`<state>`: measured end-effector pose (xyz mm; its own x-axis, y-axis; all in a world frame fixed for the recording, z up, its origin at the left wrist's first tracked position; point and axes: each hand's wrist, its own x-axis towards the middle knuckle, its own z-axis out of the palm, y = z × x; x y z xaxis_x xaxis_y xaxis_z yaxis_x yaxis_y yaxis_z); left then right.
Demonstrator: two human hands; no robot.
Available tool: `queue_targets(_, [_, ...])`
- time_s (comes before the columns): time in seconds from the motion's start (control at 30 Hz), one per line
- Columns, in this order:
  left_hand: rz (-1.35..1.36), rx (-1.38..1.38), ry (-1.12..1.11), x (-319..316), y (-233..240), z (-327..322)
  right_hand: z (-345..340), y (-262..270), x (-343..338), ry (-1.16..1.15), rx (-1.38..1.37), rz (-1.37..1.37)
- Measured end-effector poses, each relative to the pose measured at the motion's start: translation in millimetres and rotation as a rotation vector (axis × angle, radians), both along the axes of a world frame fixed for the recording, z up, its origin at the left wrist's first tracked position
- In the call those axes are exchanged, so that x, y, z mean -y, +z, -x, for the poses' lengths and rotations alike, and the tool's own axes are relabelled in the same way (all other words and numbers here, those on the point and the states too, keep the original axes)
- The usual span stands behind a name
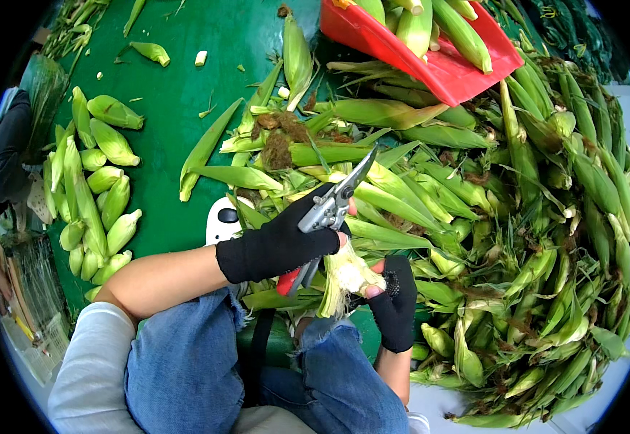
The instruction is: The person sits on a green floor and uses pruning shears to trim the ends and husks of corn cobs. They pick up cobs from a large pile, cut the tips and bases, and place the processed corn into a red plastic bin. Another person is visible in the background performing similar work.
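My left hand (287, 236), in a black fingerless glove, grips a pair of pruning shears (335, 202). Their metal blades point up and away from me, and a red handle end shows below the hand. Just under its thumb is a pale, partly stripped ear of corn (347, 276) with frayed husk and silk hanging down. My right hand (395, 304), gloved the same way, pinches the ear's near right end between thumb and fingers. Loose husks and green ears (385, 200) lie directly beyond both hands. Whether the left fingers also bear on the ear is hidden.
A large heap of unhusked corn (542, 260) fills the right side. Beyond it, a red plastic container (456, 81) holds several ears. Trimmed ears (103, 190) are grouped on the green floor (168, 108) at left. At the left edge, part of another person (8, 152) shows.
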<state>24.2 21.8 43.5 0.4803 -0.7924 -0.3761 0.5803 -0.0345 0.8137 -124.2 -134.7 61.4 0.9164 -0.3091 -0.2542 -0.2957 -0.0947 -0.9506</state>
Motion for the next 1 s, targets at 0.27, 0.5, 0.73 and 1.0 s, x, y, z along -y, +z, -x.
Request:
queue_targets(0.27, [-0.046,0.04,-0.01,2,-7,-1,-13,36,-6,0.216,-0.198,0.697])
queue_targets(0.5, [-0.06,0.074,0.069,5,-13,-3,0,2,23,-0.147,-0.006,1.082])
queue_targets(0.73, [-0.004,0.013,0.02,7,-2,-2,-5,-38,-14,-0.091,0.195,-0.018])
queue_targets(1.0, [0.055,0.566,-0.158,1,4,-23,-25,-39,31,-0.547,0.133,-0.525])
